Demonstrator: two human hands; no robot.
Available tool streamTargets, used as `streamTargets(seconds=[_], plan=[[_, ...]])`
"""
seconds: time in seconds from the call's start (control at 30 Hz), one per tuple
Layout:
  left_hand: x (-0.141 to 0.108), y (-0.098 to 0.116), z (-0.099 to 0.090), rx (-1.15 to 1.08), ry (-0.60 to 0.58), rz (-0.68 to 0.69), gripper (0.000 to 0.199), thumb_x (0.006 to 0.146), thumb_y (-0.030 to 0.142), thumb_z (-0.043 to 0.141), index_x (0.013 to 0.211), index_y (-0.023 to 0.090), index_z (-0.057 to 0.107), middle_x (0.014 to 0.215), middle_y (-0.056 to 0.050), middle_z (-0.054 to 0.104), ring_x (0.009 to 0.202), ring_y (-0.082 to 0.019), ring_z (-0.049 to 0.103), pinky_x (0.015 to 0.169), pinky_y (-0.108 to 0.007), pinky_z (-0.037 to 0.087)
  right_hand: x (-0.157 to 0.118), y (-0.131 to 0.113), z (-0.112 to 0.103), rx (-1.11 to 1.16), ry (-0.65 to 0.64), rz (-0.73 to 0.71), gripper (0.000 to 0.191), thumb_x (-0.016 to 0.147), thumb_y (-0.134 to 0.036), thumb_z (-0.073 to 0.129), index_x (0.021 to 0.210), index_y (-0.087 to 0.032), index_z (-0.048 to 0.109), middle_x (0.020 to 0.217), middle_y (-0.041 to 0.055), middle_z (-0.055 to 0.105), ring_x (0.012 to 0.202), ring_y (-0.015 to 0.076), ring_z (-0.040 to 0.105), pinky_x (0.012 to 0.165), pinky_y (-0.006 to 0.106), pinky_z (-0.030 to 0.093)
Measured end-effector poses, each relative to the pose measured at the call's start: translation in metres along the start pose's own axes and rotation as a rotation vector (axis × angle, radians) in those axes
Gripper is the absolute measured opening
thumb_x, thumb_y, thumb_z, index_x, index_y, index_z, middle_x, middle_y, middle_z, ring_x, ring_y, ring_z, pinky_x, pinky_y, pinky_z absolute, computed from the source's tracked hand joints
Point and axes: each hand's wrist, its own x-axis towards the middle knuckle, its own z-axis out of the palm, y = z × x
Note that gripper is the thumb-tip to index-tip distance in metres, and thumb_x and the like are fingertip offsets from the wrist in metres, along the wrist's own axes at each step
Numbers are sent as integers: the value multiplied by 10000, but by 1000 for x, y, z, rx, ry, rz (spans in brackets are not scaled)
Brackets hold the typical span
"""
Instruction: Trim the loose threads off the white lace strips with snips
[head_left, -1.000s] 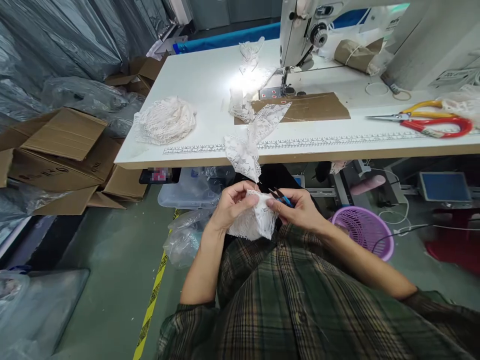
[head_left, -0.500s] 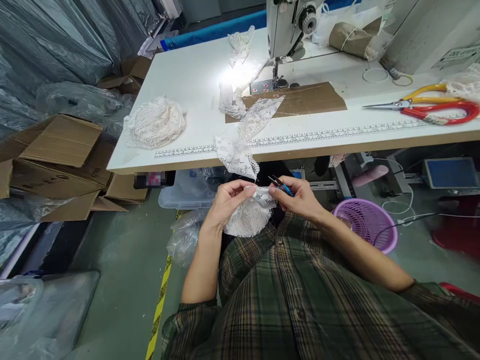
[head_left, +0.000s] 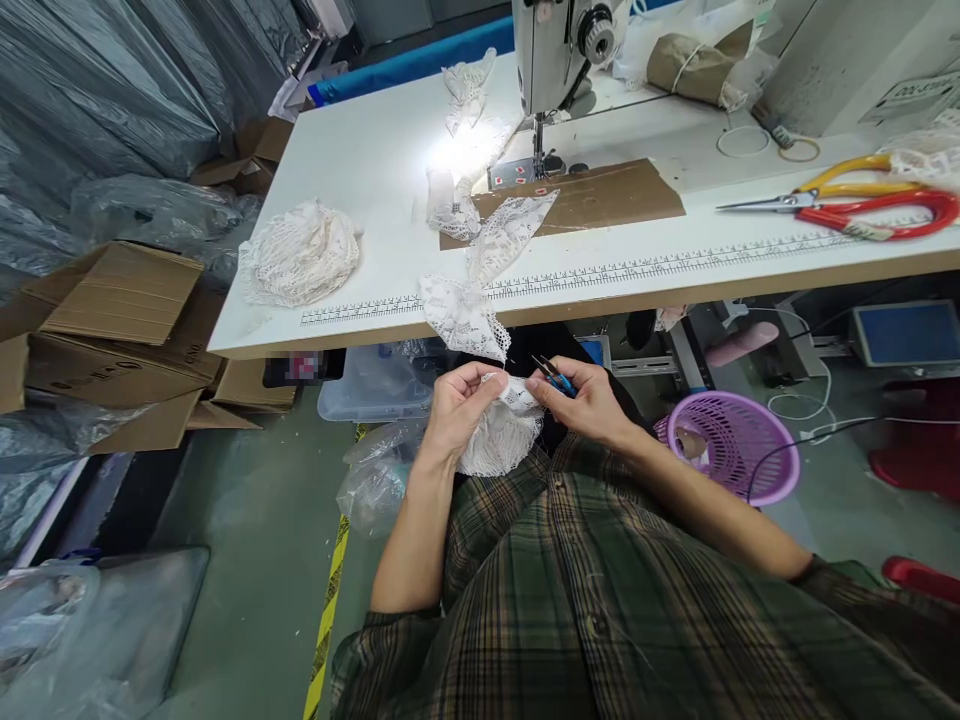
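A gathered piece of white lace hangs between my hands, just in front of the table edge. My left hand pinches its upper left side between thumb and fingers. With the thumb and forefinger of my right hand I grip its upper right side. Small blue thread snips also sit in that right hand, dark blades pointing up and left. Above my hands, a strip of white lace trails over the table edge and runs back toward the sewing machine.
On the white table lie a bundle of lace, a brown cardboard piece and red-and-yellow scissors. A purple basket stands on the floor at right. Cardboard boxes and a clear plastic bin are at left.
The view has shifted slightly, moving the table a little left in the picture. Both hands keep hold of the lace, and the snips stay in the right hand.
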Motion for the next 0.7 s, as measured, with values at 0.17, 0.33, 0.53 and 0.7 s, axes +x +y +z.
streamTargets(seconds=[0.17,0.33,0.53,0.7], plan=[[-4,8,-11,72,-24,0,239,680,361,858,716,150,753,668,-9,686,614,-103,564,604,-215,440,12,0,-14,-135,-181,55,566,977,-632,407,770,-156,632,661,0,550,539,96,423,517,252,310],[-7,11,-12,87,-85,-25,248,690,374,859,765,152,774,726,-33,725,650,-126,599,633,-237,466,29,-8,-10,-260,-346,-71,560,997,-585,404,681,-161,587,627,-7,549,564,101,430,574,263,321],[-8,10,-14,99,-103,-14,263,690,378,865,786,150,778,747,-41,724,664,-131,596,642,-246,462,33,-12,-3,-277,-202,-100,526,973,-599,459,824,-140,669,598,-33,481,541,93,370,537,260,279],[-11,12,-18,67,-143,-54,278,685,389,869,794,150,775,763,-44,732,673,-141,618,654,-255,473,27,-13,-6,-8,-333,-31,561,914,-668,521,913,-138,703,685,-6,542,617,104,452,558,245,344]])
